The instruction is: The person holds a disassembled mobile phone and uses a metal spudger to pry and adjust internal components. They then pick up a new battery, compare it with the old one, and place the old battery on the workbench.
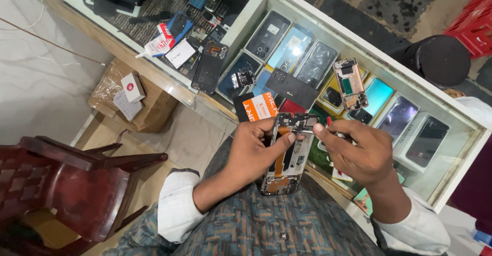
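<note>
Over lap, just short of glass display counter (312, 23): opened phone (288, 153) gripped in left hand (256, 151); right hand (359, 151) fingers pinched narrow on red-handled tool (328, 123). Slip risks tearing orange flex cable (279, 161).

We see our own two bare hands, the left hand (256, 151) and the right hand (359, 153), without rings or a watch. White sleeves (177, 207) are rolled back in thick cuffs near the elbows. Below lies our patterned garment (266, 225), grey-blue with brownish woven marks.
</note>
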{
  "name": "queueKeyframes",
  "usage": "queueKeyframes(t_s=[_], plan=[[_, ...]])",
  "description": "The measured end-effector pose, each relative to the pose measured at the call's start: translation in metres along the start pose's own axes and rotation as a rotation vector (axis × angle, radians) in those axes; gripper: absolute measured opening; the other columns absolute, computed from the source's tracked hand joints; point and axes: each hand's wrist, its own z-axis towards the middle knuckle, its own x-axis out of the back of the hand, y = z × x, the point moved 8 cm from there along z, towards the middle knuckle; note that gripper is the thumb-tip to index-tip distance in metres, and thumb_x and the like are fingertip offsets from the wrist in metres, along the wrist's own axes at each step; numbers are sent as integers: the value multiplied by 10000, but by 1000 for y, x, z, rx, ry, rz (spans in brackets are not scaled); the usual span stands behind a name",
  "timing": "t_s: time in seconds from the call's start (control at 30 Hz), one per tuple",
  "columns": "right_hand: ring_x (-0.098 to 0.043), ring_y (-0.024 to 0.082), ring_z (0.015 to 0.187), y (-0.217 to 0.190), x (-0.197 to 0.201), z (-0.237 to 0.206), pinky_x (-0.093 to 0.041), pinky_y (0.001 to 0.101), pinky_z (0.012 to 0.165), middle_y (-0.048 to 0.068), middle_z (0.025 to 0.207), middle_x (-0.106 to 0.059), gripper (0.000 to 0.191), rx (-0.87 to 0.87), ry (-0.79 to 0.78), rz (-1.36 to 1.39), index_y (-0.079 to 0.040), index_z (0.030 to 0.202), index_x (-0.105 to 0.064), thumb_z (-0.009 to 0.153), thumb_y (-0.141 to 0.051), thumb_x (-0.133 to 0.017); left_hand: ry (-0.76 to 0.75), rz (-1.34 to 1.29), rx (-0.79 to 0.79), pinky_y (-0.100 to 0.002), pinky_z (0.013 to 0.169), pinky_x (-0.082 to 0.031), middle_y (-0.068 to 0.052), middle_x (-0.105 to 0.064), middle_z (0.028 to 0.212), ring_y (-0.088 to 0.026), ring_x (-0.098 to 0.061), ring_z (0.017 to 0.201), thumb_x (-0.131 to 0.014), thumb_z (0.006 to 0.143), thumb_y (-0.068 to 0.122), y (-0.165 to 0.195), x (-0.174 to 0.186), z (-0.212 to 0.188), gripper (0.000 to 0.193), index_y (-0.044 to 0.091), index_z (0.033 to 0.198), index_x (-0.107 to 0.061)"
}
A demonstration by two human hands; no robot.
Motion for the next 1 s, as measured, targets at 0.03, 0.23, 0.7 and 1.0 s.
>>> queueKeyframes(t_s=[0.03, 0.23, 0.7, 1.0], plan=[[-645, 175, 666, -1, -1, -2, -500, 311, 556, 71, 908, -683, 355, -6, 17, -3, -94, 1129, -788, 797, 32, -785, 9, -2, 9, -220, 752, -561, -56, -800, 986, -30, -686, 865, -680, 978, 14, -1, 0, 0, 133, -26, 1077, -759], [-601, 159, 595, -5, -6, -8, -464, 306, 507, 73, 892, -699, 302, -57, 74, -98, -87, 1087, -801, 807, 23, -821, 17, -87, 55, -220, 727, -563, -55, -797, 975, -31, -686, 839, -669, 986, 21, -8, 0, 1, 138, -24, 1086, -754], [-664, 214, 691, -20, -2, 0, -515, 336, 565, 69, 989, -698, 424, -4, -88, -141, -95, 1167, -771, 763, 32, -756, -49, -216, 5, -235, 848, -578, -71, -783, 1062, -61, -707, 948, -643, 1016, 64, -1, 5, -7, 220, -27, 1201, -721], [-672, 211, 670, -25, 5, 1, -540, 344, 566, 89, 1022, -704, 536, 20, -188, -110, -89, 1224, -736, 701, 27, -707, -28, -115, -40, -228, 749, -548, -75, -794, 986, -48, -675, 864, -702, 1007, 97, 6, 4, -11, 179, -38, 1105, -765]])
